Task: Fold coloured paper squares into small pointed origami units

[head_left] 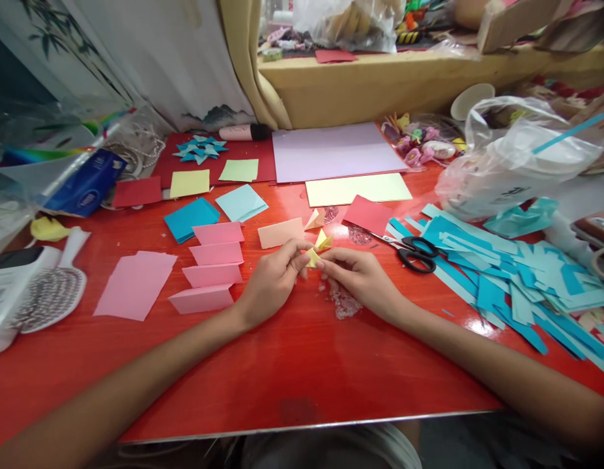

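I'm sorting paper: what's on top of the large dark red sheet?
A blue star and green square; a yellow square and a pink tube overlap it. What's beneath is hidden.

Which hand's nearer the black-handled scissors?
Right. The right hand is just left of the scissors; the left hand is farther left, past the folded yellow paper.

Your bench looks smooth and glossy
Your yellow paper looks matt; your scissors pair shiny metal blades with plastic handles. You also have a crinkled, glossy plastic bag and a matt cloth curtain.
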The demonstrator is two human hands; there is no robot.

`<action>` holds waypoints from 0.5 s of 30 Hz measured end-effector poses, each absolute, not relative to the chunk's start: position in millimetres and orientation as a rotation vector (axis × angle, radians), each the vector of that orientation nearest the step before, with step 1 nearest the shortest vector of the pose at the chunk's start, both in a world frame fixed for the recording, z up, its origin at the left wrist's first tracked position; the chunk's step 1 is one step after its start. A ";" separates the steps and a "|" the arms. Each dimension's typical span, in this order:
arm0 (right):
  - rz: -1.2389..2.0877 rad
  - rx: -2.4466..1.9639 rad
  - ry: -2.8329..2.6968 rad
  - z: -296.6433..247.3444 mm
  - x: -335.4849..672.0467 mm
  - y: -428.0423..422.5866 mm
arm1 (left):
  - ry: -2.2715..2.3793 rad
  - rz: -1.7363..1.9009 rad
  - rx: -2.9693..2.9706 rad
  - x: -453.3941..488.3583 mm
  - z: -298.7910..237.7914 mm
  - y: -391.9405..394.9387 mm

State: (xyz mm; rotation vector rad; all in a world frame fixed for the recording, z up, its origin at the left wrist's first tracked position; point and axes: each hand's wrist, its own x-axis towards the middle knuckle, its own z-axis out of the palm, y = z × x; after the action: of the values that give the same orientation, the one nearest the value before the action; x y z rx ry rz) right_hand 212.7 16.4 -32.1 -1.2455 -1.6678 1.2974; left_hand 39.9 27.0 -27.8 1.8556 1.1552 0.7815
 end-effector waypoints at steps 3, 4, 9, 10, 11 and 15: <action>1.322 -1.243 -1.671 -32.0 212.9 17.3 | 1.154 0.776 1.865 39.3 -28.3 27.1; 1.336 -1.241 -1.652 -31.9 213.1 17.7 | 1.171 0.780 1.844 39.1 -28.4 27.4; 1.369 -1.247 -1.491 -32.8 212.4 18.5 | 1.257 0.820 1.739 39.2 -27.3 28.8; 1.361 -1.247 -1.483 -33.3 212.0 18.4 | 1.263 0.808 1.745 39.5 -26.7 28.5; 1.351 -1.245 -1.483 -33.8 211.6 18.3 | 1.270 0.796 1.754 39.8 -26.1 28.0; 1.297 -1.241 -1.492 -34.6 211.1 17.2 | 1.316 0.783 1.747 40.8 -25.0 25.3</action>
State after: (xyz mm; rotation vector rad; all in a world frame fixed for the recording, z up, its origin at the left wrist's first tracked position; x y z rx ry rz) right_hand 211.1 17.2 -34.6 -1.2414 -1.4924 1.2967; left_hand 40.8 25.3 -25.0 1.7468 1.3162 0.7829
